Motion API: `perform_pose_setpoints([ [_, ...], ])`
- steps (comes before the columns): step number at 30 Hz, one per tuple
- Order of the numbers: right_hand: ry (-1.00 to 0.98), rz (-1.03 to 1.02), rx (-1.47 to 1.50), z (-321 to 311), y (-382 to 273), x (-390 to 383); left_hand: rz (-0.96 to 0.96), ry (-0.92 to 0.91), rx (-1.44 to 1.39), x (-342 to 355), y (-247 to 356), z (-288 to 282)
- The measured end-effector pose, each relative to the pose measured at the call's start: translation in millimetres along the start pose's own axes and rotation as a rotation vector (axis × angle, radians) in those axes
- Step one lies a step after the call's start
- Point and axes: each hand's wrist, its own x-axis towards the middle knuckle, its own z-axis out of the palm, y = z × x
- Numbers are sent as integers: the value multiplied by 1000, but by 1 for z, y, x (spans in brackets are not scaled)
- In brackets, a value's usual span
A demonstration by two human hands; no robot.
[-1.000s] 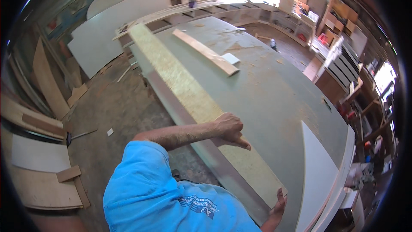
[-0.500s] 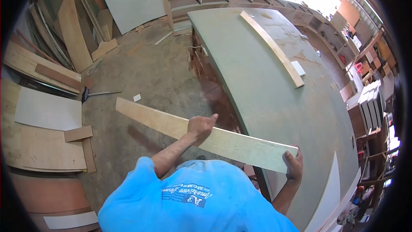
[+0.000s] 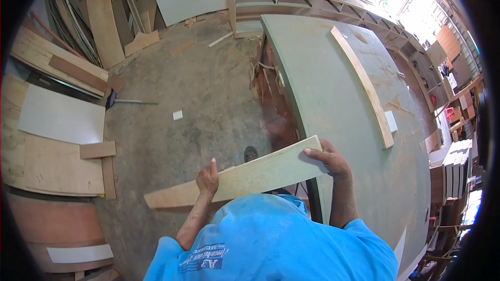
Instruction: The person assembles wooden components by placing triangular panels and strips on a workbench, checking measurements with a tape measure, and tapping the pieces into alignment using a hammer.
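A long, pale wooden board lies across in front of my body, tilted so its right end is higher and farther away. My left hand is closed around the board left of its middle, one digit pointing up past the top edge. At the right end, my right hand grips the board, its thumb on the near face and its fingers mostly hidden behind. That end is over the near left edge of a green-grey table. A similar wooden strip rests on the tabletop, with a small white piece beside it.
Boards and white panels are stacked along the left. A hammer and a small white offcut are on the concrete floor. A long open-fronted cabinet frame stands at the back. White stacked panels are at the right.
The board has swung: its right end moved away from me and its left end came nearer. Both hands stay on it. My view has shifted, and a shoe now shows beyond the board.
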Motion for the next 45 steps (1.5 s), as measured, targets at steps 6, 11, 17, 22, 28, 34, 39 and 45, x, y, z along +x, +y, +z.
perform_pose_setpoints([
  [6,-135,-51,-40,-29,-51,174,-67,173,-12,118,25,10],
  [11,-215,-158,10,-81,-109,301,-21,81,24,225,64,-1],
  [17,-161,-193,-56,-161,-158,416,-199,-142,109,309,17,3],
  [22,-123,-237,-131,-210,-180,525,-132,-25,97,399,-34,7],
  [28,190,-186,198,-248,-206,670,-264,13,272,582,-12,-7],
  [34,171,-434,987,-197,-204,783,-212,-92,325,765,100,-7],
  [39,199,-70,735,-89,-181,868,7,-136,364,886,238,32],
  [45,354,-53,810,-126,-178,995,285,-272,255,1001,326,76],
])
